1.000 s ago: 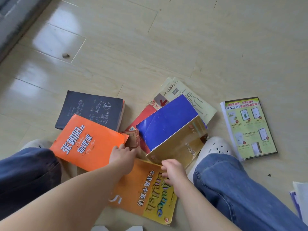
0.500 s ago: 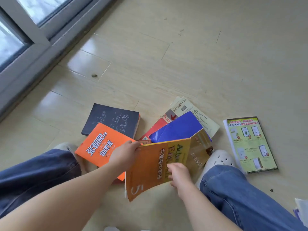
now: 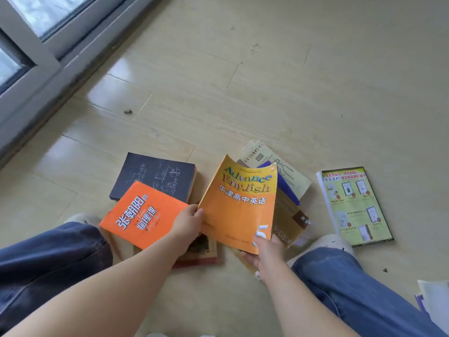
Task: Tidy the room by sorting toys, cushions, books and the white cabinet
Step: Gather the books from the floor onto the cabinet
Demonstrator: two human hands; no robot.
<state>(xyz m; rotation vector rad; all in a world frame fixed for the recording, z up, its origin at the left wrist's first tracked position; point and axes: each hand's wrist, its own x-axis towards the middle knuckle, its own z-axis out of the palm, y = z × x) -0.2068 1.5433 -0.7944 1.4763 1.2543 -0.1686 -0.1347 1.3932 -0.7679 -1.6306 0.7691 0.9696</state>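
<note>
An orange-and-yellow English textbook (image 3: 239, 205) is raised off the floor, cover facing me. My left hand (image 3: 188, 227) pinches its left edge; my right hand (image 3: 266, 251) grips its bottom right corner. Under it lie a gold-brown book (image 3: 289, 222), a blue book (image 3: 286, 186) and a pale cream book (image 3: 279, 164). An orange physics book (image 3: 143, 215) overlaps a black book (image 3: 155, 176) to the left. A reddish book (image 3: 201, 251) peeks out beneath my left wrist. A green-covered book (image 3: 354, 205) lies apart on the right.
My knees in blue jeans (image 3: 352, 295) and pale clogs (image 3: 323, 244) flank the pile on the beige tiled floor (image 3: 243, 93). A grey sliding window frame (image 3: 48, 69) runs along the left. White papers (image 3: 435, 305) lie at the right edge.
The English textbook has been lifted from flat on the floor and turned upright in both hands. The view has tilted up, bringing the window frame into sight.
</note>
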